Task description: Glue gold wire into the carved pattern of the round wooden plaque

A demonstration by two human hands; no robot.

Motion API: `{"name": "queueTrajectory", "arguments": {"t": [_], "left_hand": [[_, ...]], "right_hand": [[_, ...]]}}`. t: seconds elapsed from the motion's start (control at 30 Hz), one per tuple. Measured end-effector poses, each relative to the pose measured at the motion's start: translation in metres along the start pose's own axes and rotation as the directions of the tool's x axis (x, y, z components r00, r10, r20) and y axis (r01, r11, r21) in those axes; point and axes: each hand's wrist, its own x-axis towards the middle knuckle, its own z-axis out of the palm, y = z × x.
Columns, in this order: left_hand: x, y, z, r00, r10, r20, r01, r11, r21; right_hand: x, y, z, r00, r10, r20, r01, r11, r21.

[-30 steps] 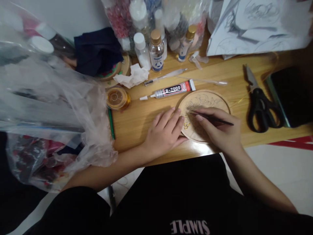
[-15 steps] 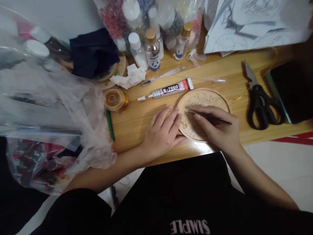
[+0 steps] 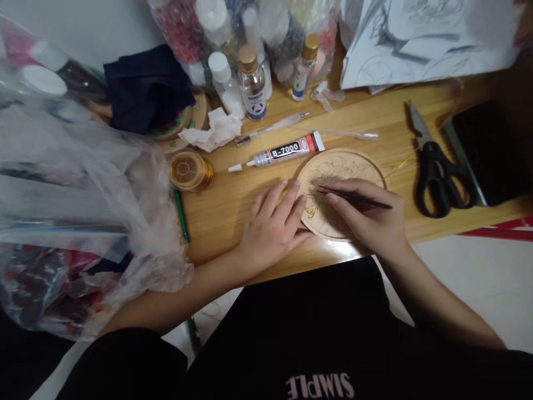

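A round wooden disc with a raised rim lies on the table, with a line drawing on its face and a small piece of bent gold wire at its left side. My left hand rests with fingers spread, its fingertips against the disc's left rim. In my right hand, thumb and fingers pinch dark tweezers. Their tips point left, over the drawing just above the gold wire. The right hand covers the disc's lower right part. Whether the tips grip anything is too small to tell.
Behind the disc lie a B-7000 glue tube and a pen-like tool. A gold wire spool sits left, beside a plastic bag. Scissors and a phone lie right. Bottles stand at the back.
The whole view has shifted slightly, so things appear a little further left. Both hands keep nearly the same pose at the disc, and the tweezers are still held over the drawing.
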Motion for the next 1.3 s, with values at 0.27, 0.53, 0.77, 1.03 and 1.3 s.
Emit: {"name": "queueTrajectory", "arguments": {"t": [0.27,0.53,0.77,1.03,1.3], "left_hand": [[0.0,0.0,0.0,1.0,0.009,0.003,-0.009,0.999,-0.041],[-0.001,-0.001,0.002,1.0,0.008,0.0,-0.008,0.995,-0.101],[0.0,-0.003,0.0,1.0,-0.013,0.017,0.015,0.987,-0.16],[0.0,-0.003,0.003,0.998,-0.061,-0.017,0.056,0.972,-0.228],[0.0,-0.003,0.007,0.996,-0.056,-0.066,0.04,0.974,-0.224]], "right_hand": [[0.002,-0.003,-0.004,0.999,-0.017,0.037,0.018,0.999,-0.028],[0.011,-0.006,-0.013,0.968,-0.187,0.167,0.207,0.972,-0.113],[0.012,-0.005,-0.011,0.969,-0.173,0.176,0.195,0.974,-0.116],[0.012,-0.003,-0.01,0.974,-0.161,0.161,0.18,0.977,-0.111],[0.013,-0.003,-0.01,0.973,-0.167,0.159,0.184,0.978,-0.097]]}}
